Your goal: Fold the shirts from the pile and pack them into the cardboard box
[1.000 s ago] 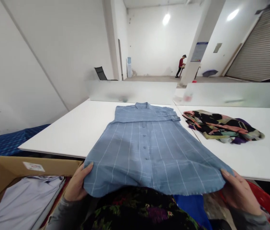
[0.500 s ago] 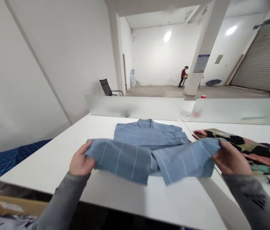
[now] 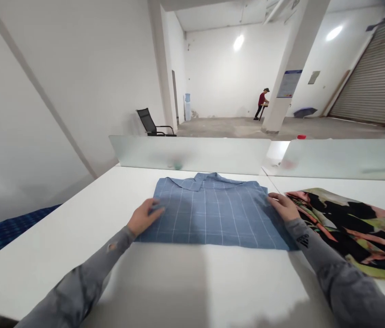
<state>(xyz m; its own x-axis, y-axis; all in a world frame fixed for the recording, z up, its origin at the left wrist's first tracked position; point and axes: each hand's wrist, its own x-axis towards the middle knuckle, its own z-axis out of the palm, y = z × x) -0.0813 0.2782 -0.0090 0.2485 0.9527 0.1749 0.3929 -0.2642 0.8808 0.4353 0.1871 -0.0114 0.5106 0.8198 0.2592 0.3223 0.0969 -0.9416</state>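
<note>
A blue shirt [image 3: 213, 216] with thin white check lines lies folded flat on the white table, its collar [image 3: 209, 178] at the far edge. At the shirt's left side is my left hand [image 3: 144, 216], thumb and fingers apart, the fingertips at the cloth. My right hand [image 3: 284, 207] rests against the right side with its fingers stretched out over the edge. Neither hand grips the fabric. The shirt's underside is hidden.
Patterned multicoloured cloth [image 3: 352, 228] lies on the table to the right. Low frosted panels [image 3: 192, 152] stand along the table's far side. Blue patterned fabric [image 3: 11, 232] shows beyond the left edge. Farther back are a black chair [image 3: 149, 123] and a person [image 3: 261, 104] beside a pillar.
The lower part of the shirt that both hands held up is laid down over the rest. Both hands have let go and moved to the shirt's sides.
</note>
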